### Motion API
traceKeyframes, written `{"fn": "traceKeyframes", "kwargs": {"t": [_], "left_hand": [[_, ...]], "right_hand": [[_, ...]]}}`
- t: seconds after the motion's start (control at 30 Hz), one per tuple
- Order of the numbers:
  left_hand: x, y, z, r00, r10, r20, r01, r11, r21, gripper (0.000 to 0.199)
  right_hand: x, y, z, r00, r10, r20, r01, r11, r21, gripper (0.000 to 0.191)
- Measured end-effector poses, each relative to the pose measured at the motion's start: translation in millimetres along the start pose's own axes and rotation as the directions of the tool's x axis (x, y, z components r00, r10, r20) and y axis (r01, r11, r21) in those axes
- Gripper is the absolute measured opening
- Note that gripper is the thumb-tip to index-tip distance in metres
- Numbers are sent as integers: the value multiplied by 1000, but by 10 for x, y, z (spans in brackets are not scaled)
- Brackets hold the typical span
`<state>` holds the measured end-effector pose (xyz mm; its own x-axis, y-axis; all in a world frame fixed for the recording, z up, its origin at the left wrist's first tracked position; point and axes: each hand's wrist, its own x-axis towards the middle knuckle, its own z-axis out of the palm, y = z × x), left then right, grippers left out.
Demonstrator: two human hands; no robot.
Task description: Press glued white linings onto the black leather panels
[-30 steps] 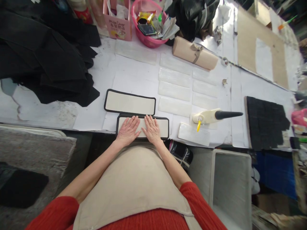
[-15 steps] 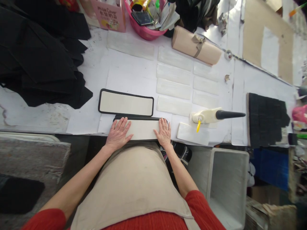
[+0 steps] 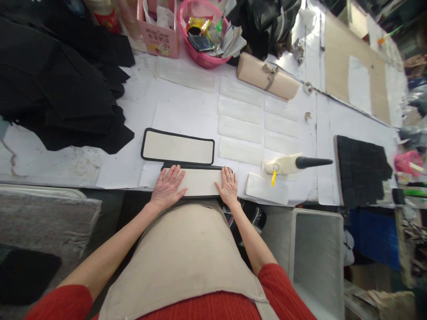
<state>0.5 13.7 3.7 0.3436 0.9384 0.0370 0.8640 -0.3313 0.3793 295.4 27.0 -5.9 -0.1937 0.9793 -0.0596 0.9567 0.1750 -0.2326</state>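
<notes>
A pale rectangular panel with a black border lies at the table's front edge, against my apron. On its left end my left hand rests flat, fingers spread. My right hand presses flat on the right end, thumb apart from the fingers. Both palms hide the panel's ends. Just beyond it lies a second pale panel with a black rim, which neither hand touches. To the right stands a cream glue bottle with a yellow tip and a black handle-like part.
Several translucent strips lie in rows ahead. Black sheets are heaped at left, and a black stack sits at right. A pink basin, a pink box and a tied beige roll stand behind. A grey bin is below.
The view has shifted slightly, so the things at the back appear lower and those at right further left. Both hands stay flat on the same panel.
</notes>
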Motion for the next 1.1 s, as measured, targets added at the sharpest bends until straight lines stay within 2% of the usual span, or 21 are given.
{"fn": "traceKeyframes", "kwargs": {"t": [0.13,0.27,0.43,0.53,0.6,0.7,0.83,0.97,1.03,1.1], "left_hand": [[-4,4,-10,999,30,-22,-29,999,12,72],[-7,0,-15,998,48,-37,-47,999,23,69],[-14,-6,-11,997,60,-49,-59,998,24,71],[-18,-6,0,996,69,-51,-68,997,27,71],[-14,-5,7,996,72,-55,-71,997,20,70],[-3,-10,-3,996,73,-60,-73,997,-1,68],[-45,-46,-77,989,52,-141,-60,997,-56,62],[-206,-118,-151,943,-177,-283,141,980,-143,58],[-294,-146,-162,926,-273,-260,232,956,-178,57],[-358,-155,-163,925,-313,-218,273,942,-194,56]], "right_hand": [[-32,-36,-80,999,29,-34,-29,1000,4,54],[-39,-286,-101,986,93,-141,-92,996,15,51],[27,-698,33,991,-129,-42,130,991,31,54],[24,-735,88,991,-131,-31,132,991,16,55],[-12,-673,91,996,-75,-56,75,997,4,54],[-100,-525,67,986,90,-142,-90,996,9,53],[-231,-332,36,912,318,-260,-304,948,96,55],[-317,-219,48,832,478,-283,-423,875,234,59],[-346,-201,67,824,494,-277,-418,860,293,57],[-374,-205,80,824,494,-277,-395,852,344,54]]}}
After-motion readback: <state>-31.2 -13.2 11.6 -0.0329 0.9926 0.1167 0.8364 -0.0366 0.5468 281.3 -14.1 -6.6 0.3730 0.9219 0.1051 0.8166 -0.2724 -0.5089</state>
